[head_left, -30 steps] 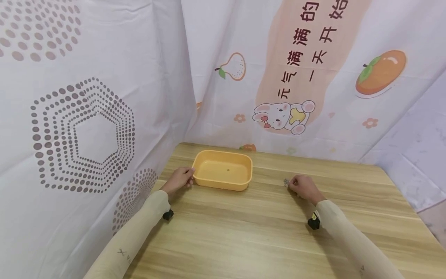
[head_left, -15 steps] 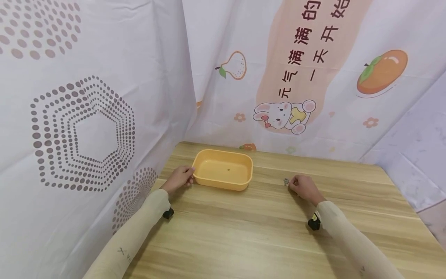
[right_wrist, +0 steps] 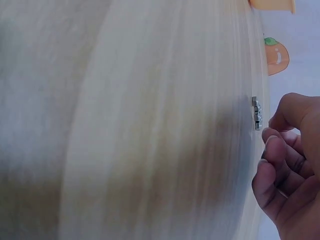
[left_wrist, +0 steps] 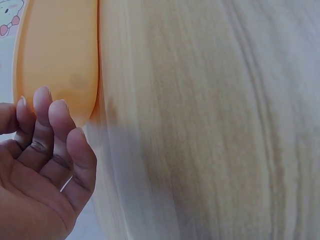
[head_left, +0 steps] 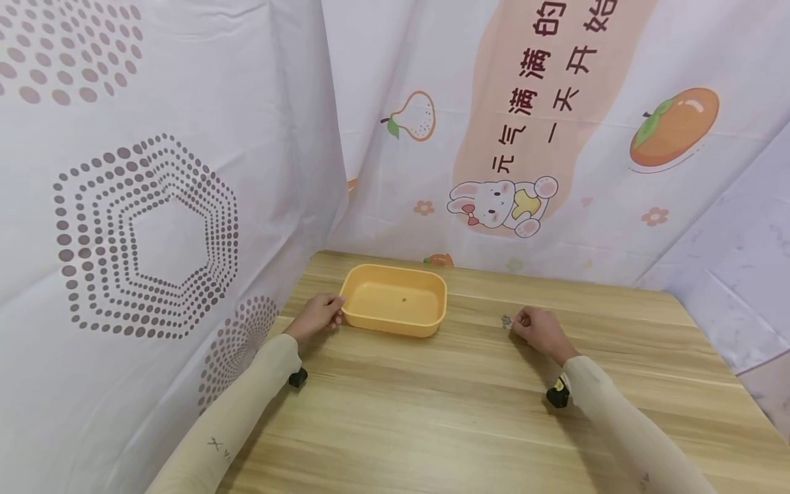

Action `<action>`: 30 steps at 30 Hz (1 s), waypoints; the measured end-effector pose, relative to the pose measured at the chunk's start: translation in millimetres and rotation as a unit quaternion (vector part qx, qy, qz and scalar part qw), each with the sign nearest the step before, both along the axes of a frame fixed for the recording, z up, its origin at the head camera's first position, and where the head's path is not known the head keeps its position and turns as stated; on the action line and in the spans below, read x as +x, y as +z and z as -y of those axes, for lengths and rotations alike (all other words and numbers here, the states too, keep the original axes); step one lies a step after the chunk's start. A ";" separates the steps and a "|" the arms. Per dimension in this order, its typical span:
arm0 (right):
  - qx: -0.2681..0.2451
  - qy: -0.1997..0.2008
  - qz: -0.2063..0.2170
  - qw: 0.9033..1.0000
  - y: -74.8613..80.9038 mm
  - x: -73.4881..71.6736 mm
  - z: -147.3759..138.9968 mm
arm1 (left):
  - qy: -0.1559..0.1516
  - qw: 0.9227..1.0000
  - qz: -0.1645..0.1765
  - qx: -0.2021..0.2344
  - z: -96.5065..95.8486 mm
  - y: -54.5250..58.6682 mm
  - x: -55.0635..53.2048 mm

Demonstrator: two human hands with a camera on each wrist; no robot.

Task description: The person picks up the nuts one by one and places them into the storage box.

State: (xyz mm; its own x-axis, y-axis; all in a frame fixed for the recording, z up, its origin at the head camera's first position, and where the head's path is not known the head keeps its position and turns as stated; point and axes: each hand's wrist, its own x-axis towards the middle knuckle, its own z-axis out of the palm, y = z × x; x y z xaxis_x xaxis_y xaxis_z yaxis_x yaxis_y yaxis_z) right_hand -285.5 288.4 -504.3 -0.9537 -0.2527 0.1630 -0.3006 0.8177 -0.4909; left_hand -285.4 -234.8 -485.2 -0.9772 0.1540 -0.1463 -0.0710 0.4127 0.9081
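Observation:
My left hand (head_left: 317, 318) holds the left end of a yellow plastic basin (head_left: 395, 325), the thumb at its rim and bent fingers against the outer wall. A small dark spot shows on the basin's floor. Right of the basin, a little cluster of silvery metal pieces (head_left: 506, 321) lies on the table; in the right wrist view these pieces (right_wrist: 257, 114) look like small nuts standing close together. Right beside them is my right hand (head_left: 540, 332), its fingers curled and the thumb tip against the index fingertip. Nothing shows between those fingertips.
The wood-grain table (head_left: 395, 412) runs under both arms. A white patterned cloth (head_left: 154, 233) hangs along the left side, and a printed curtain (head_left: 382, 171) hangs behind the table. Each wrist carries a small black camera (head_left: 558, 396).
Both hands and the basin stay in place. The metal cluster sits slightly apart from my right fingertips now, where one second ago it looked closer to them.

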 end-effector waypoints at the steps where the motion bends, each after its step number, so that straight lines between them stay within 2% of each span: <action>1: 0.000 -0.001 0.001 1.000 0.1 0.0 0.5 | 0.000 1.000 -0.001 -0.002 0.2 0.3 0.4; 11: -0.022 -0.001 0.009 1.000 1.5 -0.1 6.2 | -0.012 1.000 -0.007 -0.005 0.9 2.6 3.4; 19: 0.002 0.005 -0.025 1.000 3.4 -1.8 11.5 | -0.023 1.000 -0.012 -0.003 2.7 3.0 3.9; 30: 0.006 0.003 -0.026 1.000 10.2 0.4 18.8 | -0.025 1.000 -0.012 -0.003 3.8 1.5 3.2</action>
